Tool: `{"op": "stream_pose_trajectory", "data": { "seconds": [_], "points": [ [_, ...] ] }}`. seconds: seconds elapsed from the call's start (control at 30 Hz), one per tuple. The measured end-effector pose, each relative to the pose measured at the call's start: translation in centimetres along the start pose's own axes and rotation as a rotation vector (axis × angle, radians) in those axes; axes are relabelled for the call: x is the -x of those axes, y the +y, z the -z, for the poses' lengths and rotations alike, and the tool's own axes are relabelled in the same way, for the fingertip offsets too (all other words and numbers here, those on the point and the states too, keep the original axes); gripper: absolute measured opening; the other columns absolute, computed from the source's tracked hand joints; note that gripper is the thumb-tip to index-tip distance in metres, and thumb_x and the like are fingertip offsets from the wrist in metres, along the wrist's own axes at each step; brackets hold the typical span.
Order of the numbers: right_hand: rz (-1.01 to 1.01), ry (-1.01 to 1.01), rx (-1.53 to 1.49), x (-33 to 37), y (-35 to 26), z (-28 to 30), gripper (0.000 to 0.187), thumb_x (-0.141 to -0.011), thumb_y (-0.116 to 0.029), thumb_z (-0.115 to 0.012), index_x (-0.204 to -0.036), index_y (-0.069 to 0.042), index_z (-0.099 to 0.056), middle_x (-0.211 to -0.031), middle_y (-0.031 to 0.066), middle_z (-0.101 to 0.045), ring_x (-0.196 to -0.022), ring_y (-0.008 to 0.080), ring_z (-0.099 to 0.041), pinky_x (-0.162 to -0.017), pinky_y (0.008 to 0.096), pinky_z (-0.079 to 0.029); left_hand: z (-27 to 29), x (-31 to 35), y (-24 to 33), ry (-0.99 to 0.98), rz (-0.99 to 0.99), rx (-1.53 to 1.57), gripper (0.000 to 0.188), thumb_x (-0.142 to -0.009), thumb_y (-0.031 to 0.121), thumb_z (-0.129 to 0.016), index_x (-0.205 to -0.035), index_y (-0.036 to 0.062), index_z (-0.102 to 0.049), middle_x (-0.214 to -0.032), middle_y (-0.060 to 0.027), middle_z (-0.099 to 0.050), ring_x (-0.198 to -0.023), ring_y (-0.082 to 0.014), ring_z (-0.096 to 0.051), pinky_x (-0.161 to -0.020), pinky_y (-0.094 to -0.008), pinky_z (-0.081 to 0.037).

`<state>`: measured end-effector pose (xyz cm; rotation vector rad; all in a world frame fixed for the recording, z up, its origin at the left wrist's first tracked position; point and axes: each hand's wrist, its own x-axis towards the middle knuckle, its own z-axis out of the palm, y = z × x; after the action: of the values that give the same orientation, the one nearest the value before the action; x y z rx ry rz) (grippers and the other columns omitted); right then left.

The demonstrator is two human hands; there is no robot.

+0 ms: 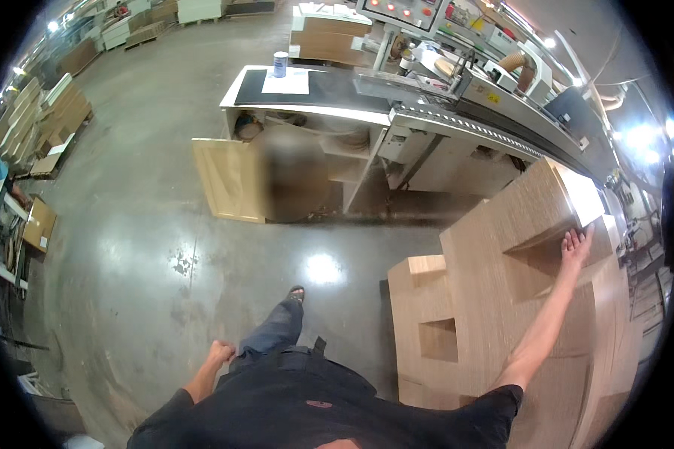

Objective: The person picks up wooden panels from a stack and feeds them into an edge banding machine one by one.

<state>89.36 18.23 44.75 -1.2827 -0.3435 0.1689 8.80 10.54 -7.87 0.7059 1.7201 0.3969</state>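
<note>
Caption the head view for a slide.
Right hand at a stack of wood-grain boards, left hand beside the leg, near a long workshop machine.

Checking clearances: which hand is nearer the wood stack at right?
Right. The right hand is at the far end of the wood stack, seemingly touching it; the left hand is well apart to the left, beside the trouser leg.

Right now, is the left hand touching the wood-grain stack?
Apart: head view shows floor and a trouser leg between left hand and wood-grain stack.
</note>
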Motion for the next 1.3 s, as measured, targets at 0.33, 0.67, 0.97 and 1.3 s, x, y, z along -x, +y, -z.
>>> {"op": "stream_pose_trajectory", "data": {
  "seconds": [0.33, 0.67, 0.97, 1.3],
  "points": [
    [-0.134, -0.014, -0.048, 5.5, 2.4, -3.9, 0.011, -0.091, -0.020, -0.055, -0.083, -0.015, -0.050, -0.061, -0.0019, -0.055, -0.044, 0.0070, -0.045, -0.040, 0.0223, -0.035, 1.9, -16.7, 22.9, -0.076, -0.460, -0.206, 0.019, -0.074, 0.010, -0.060, -0.077, -0.0079, -0.066, -0.062, -0.0127, -0.062, -0.056, -0.0199, -0.059, -0.051, -0.0337, -0.046],
    [0.033, -0.073, -0.342, 27.6, 2.9, -12.4, 0.030, -0.094, -0.025, -0.054, -0.106, 0.002, -0.057, -0.088, 0.0138, -0.065, -0.074, 0.0208, -0.065, -0.058, 0.0313, -0.053, -21.7, 15.2, 61.0, -1.283, -0.922, 0.170, 0.056, -0.089, 0.028, -0.066, -0.132, -0.0042, -0.048, -0.124, -0.0184, -0.060, -0.112, -0.0227, -0.059, -0.094, -0.0344, -0.049],
    [-0.032, 0.030, -0.143, 21.2, 5.1, -16.4, 0.055, -0.091, -0.035, -0.048, -0.130, 0.004, -0.045, -0.117, 0.0224, -0.057, -0.101, 0.0272, -0.061, -0.087, 0.0372, -0.050, -25.7, 22.3, 64.6, -1.560, -0.477, 0.590, 0.050, -0.082, 0.014, -0.069, -0.124, -0.0063, -0.049, -0.111, -0.0115, -0.059, -0.103, -0.0186, -0.058, -0.086, -0.0322, -0.050],
    [0.110, -0.184, -0.437, 14.8, 10.2, -31.0, 0.056, -0.093, -0.019, -0.054, -0.136, 0.008, -0.033, -0.130, 0.0202, -0.046, -0.119, 0.0281, -0.049, -0.098, 0.0398, -0.044, -14.7, 2.5, 68.6, -1.227, -0.489, 0.631, 0.076, -0.062, -0.004, -0.070, -0.132, -0.0085, -0.042, -0.118, -0.0203, -0.059, -0.108, -0.0313, -0.060, -0.091, -0.0442, -0.052]
  ]
}}
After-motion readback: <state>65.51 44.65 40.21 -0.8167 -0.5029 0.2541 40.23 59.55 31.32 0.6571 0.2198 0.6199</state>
